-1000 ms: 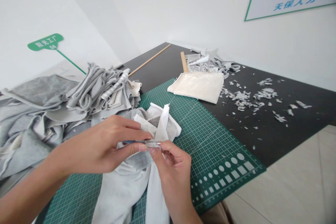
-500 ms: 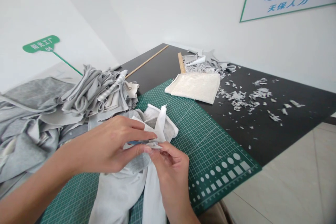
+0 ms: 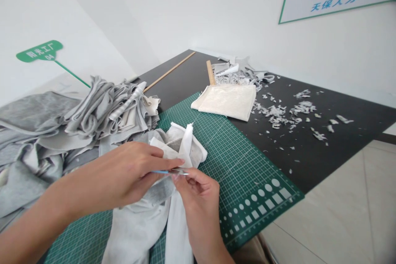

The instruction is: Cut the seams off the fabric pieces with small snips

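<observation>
At frame left sat a heap of grey fabric scraps (image 3: 108,111), beside the green cutting mat (image 3: 247,173) holding the white-lined cloth (image 3: 182,144). My left hand (image 3: 114,177) pinched a thin blue-handled blade (image 3: 163,171); my right hand (image 3: 198,202), nearly closed, touched the cloth at its tip.

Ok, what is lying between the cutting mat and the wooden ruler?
In the head view, a flat cream cloth lies there, on the black table, between the mat and the ruler.
</observation>
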Demonstrator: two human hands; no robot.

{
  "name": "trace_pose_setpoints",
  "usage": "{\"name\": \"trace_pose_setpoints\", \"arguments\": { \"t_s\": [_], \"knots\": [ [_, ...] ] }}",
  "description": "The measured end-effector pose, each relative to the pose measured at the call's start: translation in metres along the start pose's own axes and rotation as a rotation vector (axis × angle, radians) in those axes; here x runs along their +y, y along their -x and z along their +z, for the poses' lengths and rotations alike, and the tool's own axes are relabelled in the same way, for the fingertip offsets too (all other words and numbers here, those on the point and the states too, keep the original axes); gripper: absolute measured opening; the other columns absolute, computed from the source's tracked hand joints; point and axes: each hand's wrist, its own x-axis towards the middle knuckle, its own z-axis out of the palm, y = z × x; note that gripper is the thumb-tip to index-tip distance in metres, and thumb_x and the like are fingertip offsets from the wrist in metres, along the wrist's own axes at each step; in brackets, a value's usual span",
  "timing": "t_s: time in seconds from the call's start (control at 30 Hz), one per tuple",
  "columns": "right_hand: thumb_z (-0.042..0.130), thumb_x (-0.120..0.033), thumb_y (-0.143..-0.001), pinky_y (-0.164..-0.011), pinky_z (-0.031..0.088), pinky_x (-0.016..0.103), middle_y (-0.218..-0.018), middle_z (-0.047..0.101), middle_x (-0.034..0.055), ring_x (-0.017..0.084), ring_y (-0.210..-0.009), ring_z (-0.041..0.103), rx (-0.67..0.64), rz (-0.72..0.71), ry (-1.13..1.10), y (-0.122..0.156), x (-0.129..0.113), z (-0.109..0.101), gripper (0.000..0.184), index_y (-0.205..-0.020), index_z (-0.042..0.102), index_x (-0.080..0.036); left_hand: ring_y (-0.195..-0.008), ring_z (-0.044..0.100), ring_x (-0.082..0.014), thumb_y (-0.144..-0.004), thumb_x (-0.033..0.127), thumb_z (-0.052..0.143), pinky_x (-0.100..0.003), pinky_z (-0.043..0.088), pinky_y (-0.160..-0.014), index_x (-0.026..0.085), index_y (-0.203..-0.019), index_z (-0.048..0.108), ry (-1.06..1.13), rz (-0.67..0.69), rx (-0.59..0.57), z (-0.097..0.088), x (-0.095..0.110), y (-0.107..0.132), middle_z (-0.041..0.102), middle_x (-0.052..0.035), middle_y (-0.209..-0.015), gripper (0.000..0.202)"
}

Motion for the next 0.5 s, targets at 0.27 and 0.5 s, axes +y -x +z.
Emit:
{"name": "trace_pose_setpoints", "arguments": {
  "t_s": [0.27, 0.5],
  "knots": [
    [0.071, -0.027, -0.079, -0.068, 0.047, 0.025, -0.071, 0.069, 0.0028, 0.014, -0.069, 0.058, 0.019, 0.002, 0.019, 0.000, 0.000, -0.001, 0.013, -0.076, 0.074, -0.015, -0.116, 0.060, -0.0233, -0.096, 0.043, 0.048, -0.035, 0.048, -0.094, 0.034, -0.134, 0.052, -0.072, -0.133, -0.102, -0.008, -0.003, 0.011, 0.067, 0.0009, -0.121, 0.039],
    [0.073, -0.028, -0.077, -0.069, 0.048, 0.026, -0.071, 0.070, 0.0034, 0.015, -0.070, 0.060, 0.025, 0.012, 0.007, 0.000, 0.001, 0.000, 0.013, -0.075, 0.074, -0.015, -0.087, 0.067, -0.0137, -0.097, 0.028, 0.047, -0.022, 0.053, -0.072, 0.032, -0.133, 0.053, 0.057, -0.030, 0.085, -0.010, -0.007, 0.021, 0.069, -0.0006, -0.105, 0.037]
  ]
}}
